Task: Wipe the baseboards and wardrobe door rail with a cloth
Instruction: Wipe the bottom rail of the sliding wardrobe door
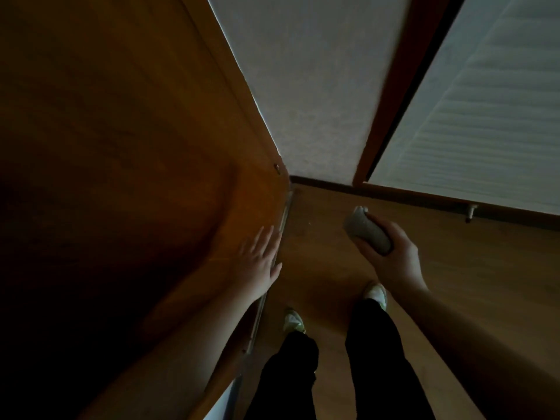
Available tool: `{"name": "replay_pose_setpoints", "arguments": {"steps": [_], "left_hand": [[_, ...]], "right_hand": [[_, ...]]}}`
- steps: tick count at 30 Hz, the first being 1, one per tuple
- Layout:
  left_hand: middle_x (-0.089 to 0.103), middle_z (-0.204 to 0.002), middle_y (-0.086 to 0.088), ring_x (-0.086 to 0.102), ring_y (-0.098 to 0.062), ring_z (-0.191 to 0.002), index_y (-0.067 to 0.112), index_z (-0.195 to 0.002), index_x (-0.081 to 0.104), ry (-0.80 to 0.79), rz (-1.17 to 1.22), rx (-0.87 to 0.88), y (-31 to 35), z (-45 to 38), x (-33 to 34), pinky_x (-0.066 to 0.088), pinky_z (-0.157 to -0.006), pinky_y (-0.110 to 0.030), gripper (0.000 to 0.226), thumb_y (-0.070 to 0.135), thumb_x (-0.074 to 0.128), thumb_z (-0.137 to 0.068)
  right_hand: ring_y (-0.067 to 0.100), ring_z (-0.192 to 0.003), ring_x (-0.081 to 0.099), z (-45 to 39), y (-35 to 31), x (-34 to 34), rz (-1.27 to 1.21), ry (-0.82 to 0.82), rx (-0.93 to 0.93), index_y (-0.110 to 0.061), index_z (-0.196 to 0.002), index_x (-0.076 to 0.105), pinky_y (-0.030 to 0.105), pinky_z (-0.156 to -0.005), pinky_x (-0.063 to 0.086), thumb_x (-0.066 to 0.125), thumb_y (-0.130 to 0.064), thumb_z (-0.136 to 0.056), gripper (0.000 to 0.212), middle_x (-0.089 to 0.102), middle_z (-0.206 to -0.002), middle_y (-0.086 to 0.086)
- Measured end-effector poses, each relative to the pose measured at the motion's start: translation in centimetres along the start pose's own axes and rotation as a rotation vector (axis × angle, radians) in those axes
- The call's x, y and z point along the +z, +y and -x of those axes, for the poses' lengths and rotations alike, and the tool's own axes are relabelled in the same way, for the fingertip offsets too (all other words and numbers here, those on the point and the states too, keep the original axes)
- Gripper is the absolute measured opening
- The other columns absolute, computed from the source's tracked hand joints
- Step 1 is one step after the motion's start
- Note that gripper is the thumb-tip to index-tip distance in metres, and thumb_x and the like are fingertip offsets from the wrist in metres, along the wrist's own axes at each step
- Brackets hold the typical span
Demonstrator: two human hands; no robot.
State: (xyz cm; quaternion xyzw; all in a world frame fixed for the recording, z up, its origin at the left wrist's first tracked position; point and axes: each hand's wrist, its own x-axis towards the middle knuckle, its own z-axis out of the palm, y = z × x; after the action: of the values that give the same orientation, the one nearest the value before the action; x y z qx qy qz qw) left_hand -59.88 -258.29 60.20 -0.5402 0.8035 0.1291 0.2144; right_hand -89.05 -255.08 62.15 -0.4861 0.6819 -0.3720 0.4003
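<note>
My right hand [391, 259] grips a bunched grey cloth [365, 230] above the wooden floor, a little short of the dark baseboard [327, 184] that runs along the foot of the far wall. My left hand [260, 262] lies flat with straight fingers on the brown wardrobe door [151, 177], close to its lower edge. The metal door rail [285, 213] runs along the floor just under that edge, partly hidden by my left hand and arm.
I stand in the corner between wardrobe and wall. My feet in light shoes [375, 294] are on the wooden floor [454, 283]. A small doorstop [469, 212] sticks out at the baseboard on the right. A door frame [391, 95] divides the wall.
</note>
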Motion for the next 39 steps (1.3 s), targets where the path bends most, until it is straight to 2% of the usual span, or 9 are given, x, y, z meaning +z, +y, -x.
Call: {"name": "replay_pose_setpoints", "arguments": {"steps": [6,11,17,19,25,29,32,36,39], "left_hand": [[-0.009,-0.167,-0.004,-0.005,-0.026,-0.154,0.025,-0.158,-0.008,0.002,0.101,-0.073,0.4,-7.9,6.5,0.004,-0.124,-0.046,0.077,0.057,0.033,-0.101],[-0.006,-0.167,-0.005,-0.003,-0.025,-0.154,0.024,-0.159,-0.005,0.031,0.091,-0.028,-1.1,-12.7,15.2,0.003,-0.122,-0.044,0.077,0.056,0.034,-0.101],[-0.005,-0.167,-0.004,-0.004,-0.025,-0.153,0.024,-0.158,-0.005,0.042,0.067,-0.008,-2.8,-16.5,25.3,0.001,-0.120,-0.042,0.079,0.058,0.036,-0.099],[-0.011,-0.166,-0.004,-0.008,-0.025,-0.153,0.024,-0.157,-0.009,-0.013,0.051,-0.009,-3.0,-18.1,27.7,-0.002,-0.120,-0.042,0.081,0.060,0.034,-0.099],[-0.022,-0.164,-0.004,-0.016,-0.024,-0.151,0.022,-0.157,-0.014,-0.112,0.084,0.053,-2.1,-21.7,33.1,-0.013,-0.114,-0.040,0.092,0.063,0.043,-0.096],[-0.021,-0.165,-0.006,-0.015,-0.026,-0.152,0.023,-0.157,-0.013,-0.198,0.065,0.043,-2.7,-25.3,36.4,-0.006,-0.121,-0.044,0.096,0.055,0.053,-0.095],[-0.019,-0.165,-0.006,-0.010,-0.030,-0.153,0.026,-0.156,-0.016,-0.210,0.129,-0.027,-2.7,-29.9,38.5,0.001,-0.123,-0.049,0.109,0.051,0.065,-0.089],[-0.013,-0.166,-0.008,-0.006,-0.030,-0.153,0.022,-0.157,-0.015,-0.192,0.167,-0.155,-2.5,-34.7,41.3,0.006,-0.123,-0.050,0.113,0.059,0.065,-0.086],[-0.020,-0.165,-0.007,-0.010,-0.031,-0.152,0.022,-0.157,-0.013,-0.235,0.210,-0.105,-1.5,-36.6,44.4,0.006,-0.123,-0.051,0.114,0.057,0.068,-0.085]], "right_hand": [[-0.009,-0.100,0.057,-4.6,6.8,3.6,0.034,-0.063,0.048,-0.051,-0.125,0.054,0.010,-0.076,0.046,0.080,-0.035,-0.078,0.056,0.057,-0.109,-0.032],[-0.005,-0.105,0.058,-5.1,15.5,7.9,0.065,-0.082,0.093,-0.042,-0.130,0.057,0.011,-0.080,0.048,0.081,-0.030,-0.077,0.059,0.060,-0.116,-0.024],[-0.015,-0.102,0.053,-7.3,24.8,15.1,0.057,-0.059,0.180,-0.057,-0.131,0.045,0.011,-0.075,0.046,0.078,-0.034,-0.080,0.065,0.052,-0.113,-0.034],[-0.016,-0.103,0.052,-8.1,27.1,17.2,0.054,-0.073,0.181,-0.052,-0.133,0.046,0.013,-0.078,0.045,0.077,-0.035,-0.082,0.062,0.051,-0.114,-0.035],[-0.005,-0.108,0.055,-9.9,31.1,22.2,0.107,-0.108,0.067,-0.032,-0.139,0.053,0.020,-0.088,0.052,0.078,-0.025,-0.083,0.061,0.054,-0.121,-0.022],[-0.011,-0.107,0.054,-13.4,34.3,24.5,0.084,-0.111,0.082,-0.049,-0.133,0.043,0.008,-0.078,0.048,0.077,-0.035,-0.081,0.063,0.052,-0.116,-0.029],[-0.009,-0.105,0.054,-17.4,37.7,27.2,0.117,-0.076,0.021,-0.040,-0.130,0.049,0.010,-0.079,0.045,0.077,-0.036,-0.081,0.056,0.054,-0.117,-0.021],[-0.008,-0.097,0.052,-23.3,41.6,31.4,0.147,-0.011,-0.009,-0.028,-0.131,0.052,0.005,-0.074,0.042,0.074,-0.037,-0.084,0.053,0.054,-0.117,-0.011],[-0.004,-0.096,0.051,-26.8,43.8,34.1,0.167,-0.013,-0.052,-0.028,-0.132,0.050,0.007,-0.072,0.041,0.070,-0.038,-0.087,0.050,0.053,-0.120,-0.009]]}}
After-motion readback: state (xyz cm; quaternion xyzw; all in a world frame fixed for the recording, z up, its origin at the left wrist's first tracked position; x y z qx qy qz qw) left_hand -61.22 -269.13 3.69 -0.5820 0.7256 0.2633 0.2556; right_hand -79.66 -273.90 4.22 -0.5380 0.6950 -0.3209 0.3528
